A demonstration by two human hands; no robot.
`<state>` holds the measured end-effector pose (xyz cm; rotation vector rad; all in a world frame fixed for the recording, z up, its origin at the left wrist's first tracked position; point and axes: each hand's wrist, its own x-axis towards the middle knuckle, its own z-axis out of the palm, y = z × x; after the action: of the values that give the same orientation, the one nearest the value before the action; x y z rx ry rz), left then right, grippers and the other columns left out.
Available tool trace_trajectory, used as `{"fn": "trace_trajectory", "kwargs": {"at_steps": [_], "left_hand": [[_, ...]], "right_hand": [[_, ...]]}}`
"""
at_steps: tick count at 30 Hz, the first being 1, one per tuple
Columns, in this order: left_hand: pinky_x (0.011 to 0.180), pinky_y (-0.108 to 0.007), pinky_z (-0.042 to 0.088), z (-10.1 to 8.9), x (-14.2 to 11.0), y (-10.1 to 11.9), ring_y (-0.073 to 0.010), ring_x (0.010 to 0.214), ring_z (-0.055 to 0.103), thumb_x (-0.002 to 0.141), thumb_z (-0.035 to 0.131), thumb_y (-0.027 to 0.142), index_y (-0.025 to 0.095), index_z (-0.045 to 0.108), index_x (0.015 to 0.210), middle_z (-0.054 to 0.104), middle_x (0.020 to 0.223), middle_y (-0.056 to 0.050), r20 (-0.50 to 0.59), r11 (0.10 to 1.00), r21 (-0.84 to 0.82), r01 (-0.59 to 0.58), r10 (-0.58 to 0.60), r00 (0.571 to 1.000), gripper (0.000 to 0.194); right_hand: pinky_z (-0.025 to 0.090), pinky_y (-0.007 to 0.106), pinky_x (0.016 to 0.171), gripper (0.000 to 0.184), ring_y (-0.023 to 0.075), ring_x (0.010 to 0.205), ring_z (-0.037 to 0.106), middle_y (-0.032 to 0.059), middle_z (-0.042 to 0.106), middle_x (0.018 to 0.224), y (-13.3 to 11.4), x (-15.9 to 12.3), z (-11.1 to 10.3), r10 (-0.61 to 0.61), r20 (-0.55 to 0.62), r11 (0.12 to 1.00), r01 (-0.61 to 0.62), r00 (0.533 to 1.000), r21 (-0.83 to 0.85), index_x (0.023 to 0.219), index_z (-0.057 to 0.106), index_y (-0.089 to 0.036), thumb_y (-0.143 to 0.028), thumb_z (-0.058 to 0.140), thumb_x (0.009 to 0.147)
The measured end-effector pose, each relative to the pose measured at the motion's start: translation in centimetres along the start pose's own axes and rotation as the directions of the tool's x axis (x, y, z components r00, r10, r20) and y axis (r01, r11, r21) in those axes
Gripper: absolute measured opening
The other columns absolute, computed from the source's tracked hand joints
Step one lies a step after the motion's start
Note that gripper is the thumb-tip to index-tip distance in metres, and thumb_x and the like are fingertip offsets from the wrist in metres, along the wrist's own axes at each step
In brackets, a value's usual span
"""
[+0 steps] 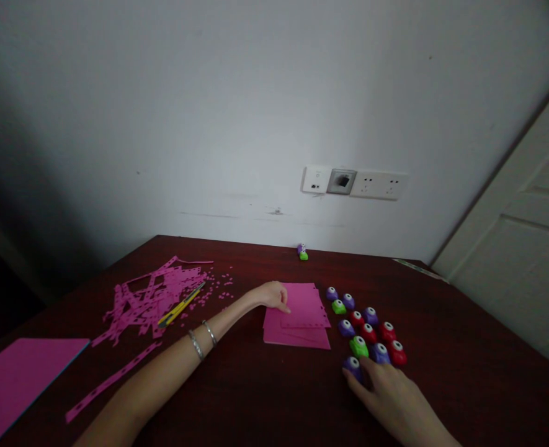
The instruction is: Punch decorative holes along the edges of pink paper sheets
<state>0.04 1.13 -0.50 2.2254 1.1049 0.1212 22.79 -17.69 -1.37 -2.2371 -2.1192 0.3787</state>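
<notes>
My left hand (274, 295) lies at the left edge of a small stack of pink paper sheets (304, 304), its fingers curled and its thumb on the top sheet. That top sheet has small cut-outs along its right and lower edges. At the near end of a cluster of craft punches, my right hand (388, 394) has its thumb and fingers around a purple craft punch (352, 367). Right beside it are a green punch (359, 346) and another purple punch (380, 354). A red punch (397, 352) sits further right.
Pink paper scraps (151, 301) are heaped at the left, with a yellow utility knife (181, 305) on them. A large pink sheet (23, 385) lies at the near left, by a long punched strip (111, 380). Small punches (303, 253) stand near the wall, below sockets (379, 185).
</notes>
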Motion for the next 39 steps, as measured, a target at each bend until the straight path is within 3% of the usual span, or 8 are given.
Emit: {"fn": "trace_trajectory", "kwargs": {"at_steps": [5, 11, 15, 20, 25, 31, 34, 39], "left_hand": [[0.054, -0.02, 0.031, 0.1, 0.0, -0.1, -0.0081, 0.054, 0.045, 0.059, 0.073, 0.033, 0.015, 0.06, 0.06, 0.052, 0.055, 0.005, -0.008, 1.0, -0.009, -0.006, 0.006, 1.0, 0.022], [0.052, -0.02, 0.029, 0.2, 0.3, -0.5, -0.008, 0.053, 0.044, 0.058, 0.073, 0.034, 0.015, 0.06, 0.061, 0.05, 0.053, 0.006, -0.005, 0.999, -0.034, -0.004, 0.004, 1.0, 0.023], [0.051, -0.02, 0.03, 0.4, 0.6, -0.8, -0.0076, 0.052, 0.042, 0.056, 0.073, 0.033, 0.015, 0.061, 0.062, 0.049, 0.053, 0.006, -0.004, 0.999, -0.051, 0.006, -0.006, 1.0, 0.023], [0.05, -0.02, 0.029, 0.6, 0.7, -0.9, -0.0073, 0.051, 0.041, 0.056, 0.073, 0.033, 0.014, 0.06, 0.061, 0.048, 0.051, 0.006, -0.02, 0.998, -0.057, 0.01, -0.012, 1.0, 0.023], [0.048, -0.019, 0.029, 0.6, 0.3, -0.7, -0.0073, 0.051, 0.042, 0.056, 0.072, 0.033, 0.014, 0.061, 0.063, 0.049, 0.052, 0.006, -0.028, 0.997, -0.074, -0.012, 0.01, 1.0, 0.024], [0.051, -0.019, 0.033, 0.0, 0.4, -1.2, -0.0082, 0.053, 0.046, 0.061, 0.067, 0.034, 0.013, 0.063, 0.064, 0.054, 0.054, 0.003, -0.029, 0.996, -0.077, -0.04, 0.038, 0.999, 0.022], [0.054, -0.019, 0.036, -1.2, 0.5, -1.6, -0.0102, 0.059, 0.052, 0.067, 0.062, 0.033, 0.013, 0.065, 0.068, 0.06, 0.061, 0.0, -0.126, 1.0, -0.012, -0.023, 0.021, 0.992, 0.021], [0.063, -0.023, 0.039, -2.5, 0.4, -2.5, -0.0156, 0.077, 0.058, 0.075, 0.054, 0.032, 0.018, 0.067, 0.083, 0.066, 0.083, -0.004, -0.352, 0.977, 0.197, 0.076, -0.002, 0.936, 0.02]], "right_hand": [[0.042, 0.035, 0.06, 0.031, 0.0288, 0.075, 0.065, 0.0097, 0.067, 0.078, 0.3, -0.1, -0.1, 0.027, -0.033, 0.998, -0.029, 0.999, -0.048, 0.082, 0.06, -0.021, -0.041, 0.037, 0.085], [0.041, 0.032, 0.05, 0.029, 0.0294, 0.064, 0.064, 0.0081, 0.065, 0.067, 0.2, -0.5, -0.4, 0.022, -0.186, 0.989, -0.049, 0.982, -0.142, 0.074, 0.059, -0.021, -0.049, 0.051, 0.077], [0.043, 0.029, 0.05, 0.022, 0.0232, 0.065, 0.063, 0.008, 0.064, 0.076, -2.4, -0.4, -0.7, -0.21, -0.301, 0.973, 0.17, 0.93, -0.156, 0.074, 0.057, -0.02, -0.036, 0.048, 0.084], [0.049, 0.032, 0.073, 0.017, 0.0218, 0.085, 0.062, 0.0107, 0.064, 0.093, -6.5, 1.0, 0.1, -0.483, -0.294, 0.875, 0.466, 0.825, -0.131, 0.089, 0.06, -0.015, -0.014, 0.043, 0.085], [0.042, 0.038, 0.093, 0.033, 0.0276, 0.113, 0.05, 0.0189, 0.055, 0.121, -8.0, 2.8, 0.9, -0.535, -0.224, 0.845, 0.513, 0.815, -0.152, 0.115, 0.054, -0.006, -0.014, 0.045, 0.084], [0.045, 0.037, 0.087, 0.026, 0.0246, 0.098, 0.059, 0.0142, 0.064, 0.102, -8.0, 3.5, 0.7, -0.512, -0.213, 0.859, 0.505, 0.833, -0.089, 0.103, 0.06, -0.01, -0.013, 0.043, 0.085], [0.045, 0.038, 0.088, 0.025, 0.0251, 0.099, 0.059, 0.0143, 0.065, 0.103, -7.8, 3.5, 0.7, -0.516, -0.233, 0.856, 0.509, 0.824, -0.095, 0.103, 0.06, -0.01, -0.011, 0.044, 0.084], [0.045, 0.039, 0.089, 0.028, 0.026, 0.1, 0.059, 0.0148, 0.064, 0.107, -7.5, 3.6, 1.3, -0.526, -0.255, 0.85, 0.513, 0.811, -0.121, 0.108, 0.059, -0.01, -0.011, 0.046, 0.083]]}}
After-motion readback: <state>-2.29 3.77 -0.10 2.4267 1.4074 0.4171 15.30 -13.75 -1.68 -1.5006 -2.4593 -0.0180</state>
